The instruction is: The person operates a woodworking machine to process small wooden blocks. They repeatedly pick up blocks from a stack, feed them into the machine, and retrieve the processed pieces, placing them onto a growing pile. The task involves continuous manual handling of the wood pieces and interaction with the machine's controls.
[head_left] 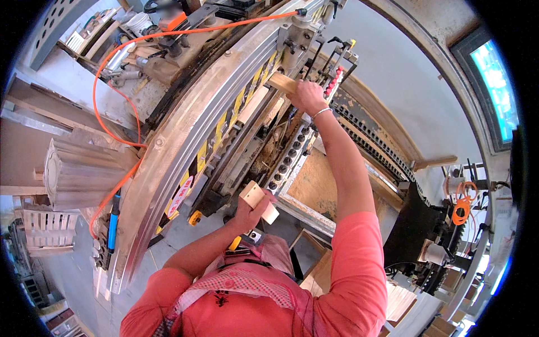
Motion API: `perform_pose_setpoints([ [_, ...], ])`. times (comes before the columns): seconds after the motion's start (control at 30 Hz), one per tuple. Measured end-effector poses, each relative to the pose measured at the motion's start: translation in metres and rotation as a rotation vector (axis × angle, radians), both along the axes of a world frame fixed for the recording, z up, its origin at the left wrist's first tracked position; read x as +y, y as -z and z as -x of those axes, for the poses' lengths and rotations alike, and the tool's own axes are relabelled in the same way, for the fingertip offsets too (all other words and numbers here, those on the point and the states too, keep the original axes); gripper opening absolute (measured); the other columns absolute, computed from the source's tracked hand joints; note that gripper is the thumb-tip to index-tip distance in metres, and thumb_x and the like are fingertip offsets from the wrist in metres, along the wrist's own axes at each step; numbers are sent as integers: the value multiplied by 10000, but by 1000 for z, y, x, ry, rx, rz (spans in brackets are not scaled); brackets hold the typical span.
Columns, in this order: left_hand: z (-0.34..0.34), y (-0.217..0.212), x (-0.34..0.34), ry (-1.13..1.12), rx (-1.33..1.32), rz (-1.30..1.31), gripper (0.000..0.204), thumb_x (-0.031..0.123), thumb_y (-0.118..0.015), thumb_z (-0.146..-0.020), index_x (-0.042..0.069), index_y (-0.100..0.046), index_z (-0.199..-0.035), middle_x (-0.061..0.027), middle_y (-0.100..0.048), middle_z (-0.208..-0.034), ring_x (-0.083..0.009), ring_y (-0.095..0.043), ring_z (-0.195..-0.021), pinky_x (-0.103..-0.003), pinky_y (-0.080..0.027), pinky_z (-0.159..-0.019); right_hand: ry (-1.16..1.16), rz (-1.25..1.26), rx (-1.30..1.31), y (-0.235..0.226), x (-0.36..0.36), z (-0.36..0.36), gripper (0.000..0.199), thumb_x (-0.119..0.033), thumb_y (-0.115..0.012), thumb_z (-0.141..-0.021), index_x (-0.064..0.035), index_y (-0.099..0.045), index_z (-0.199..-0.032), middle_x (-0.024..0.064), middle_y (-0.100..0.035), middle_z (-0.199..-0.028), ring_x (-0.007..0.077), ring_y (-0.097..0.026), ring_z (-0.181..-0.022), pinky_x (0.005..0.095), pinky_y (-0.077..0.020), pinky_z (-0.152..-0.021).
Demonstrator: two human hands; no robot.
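Left hand clenched around a short pale wooden block, held low near the chest, at about 6 o'clock from the machine's middle. Right hand stretched out toward 12 o'clock, gripping a second wooden piece and pressing it against the long grey metal rail of the woodworking machine. Silver bangle on the right wrist. Yellow-and-black striped strip alongside the rail, just at 9 o'clock of the held piece. Row of dark round sockets between the two hands. Orange hose looping from 12 o'clock down to 8 o'clock, ending near a blue-handled tool. Black cable chain trailing off toward 4 o'clock. Stack of pale ribbed wooden parts at 9 o'clock, well apart from both hands.
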State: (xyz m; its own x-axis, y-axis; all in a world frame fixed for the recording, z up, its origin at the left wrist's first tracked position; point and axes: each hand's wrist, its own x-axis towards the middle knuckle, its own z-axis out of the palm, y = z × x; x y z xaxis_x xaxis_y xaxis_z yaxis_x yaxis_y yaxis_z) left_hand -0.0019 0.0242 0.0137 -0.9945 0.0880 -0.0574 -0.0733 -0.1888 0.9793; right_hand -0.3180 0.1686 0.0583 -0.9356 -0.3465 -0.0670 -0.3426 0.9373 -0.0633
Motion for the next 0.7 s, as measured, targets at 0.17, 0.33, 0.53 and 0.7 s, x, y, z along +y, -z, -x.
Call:
perform_pose_setpoints([
  [0.17,-7,8,3,-42,-31,-57,103,86,-472,-883,14,-534,-924,-69,-609,-858,-108,-575,-759,-264,-468,-664,-63,23,10,-7,-6,-1,422,-406,-633,-734,-8,-639,-876,173,-648,-858,308,-631,-819,382,-510,-714],
  [0.33,-6,7,-2,-9,-10,10,111,99,-473,-888,11,-527,-929,-77,-606,-867,-118,-578,-783,-274,-469,-685,-57,29,36,-6,-14,1,340,-364,-621,-718,-46,-667,-830,136,-656,-859,282,-637,-827,370,-513,-716],
  [0.53,-5,5,2,-37,-23,-54,112,104,-474,-889,10,-526,-920,-92,-602,-868,-141,-582,-819,-287,-471,-720,-45,37,52,-5,-15,2,271,-306,-590,-726,-61,-679,-799,123,-662,-850,272,-640,-830,364,-515,-711],
  [0.7,-5,7,-1,-16,-10,-20,115,104,-470,-892,6,-516,-932,-91,-597,-883,-147,-582,-828,-296,-472,-737,-62,13,51,-12,-17,0,264,-284,-580,-724,-58,-675,-821,124,-662,-856,271,-643,-827,359,-516,-712],
])
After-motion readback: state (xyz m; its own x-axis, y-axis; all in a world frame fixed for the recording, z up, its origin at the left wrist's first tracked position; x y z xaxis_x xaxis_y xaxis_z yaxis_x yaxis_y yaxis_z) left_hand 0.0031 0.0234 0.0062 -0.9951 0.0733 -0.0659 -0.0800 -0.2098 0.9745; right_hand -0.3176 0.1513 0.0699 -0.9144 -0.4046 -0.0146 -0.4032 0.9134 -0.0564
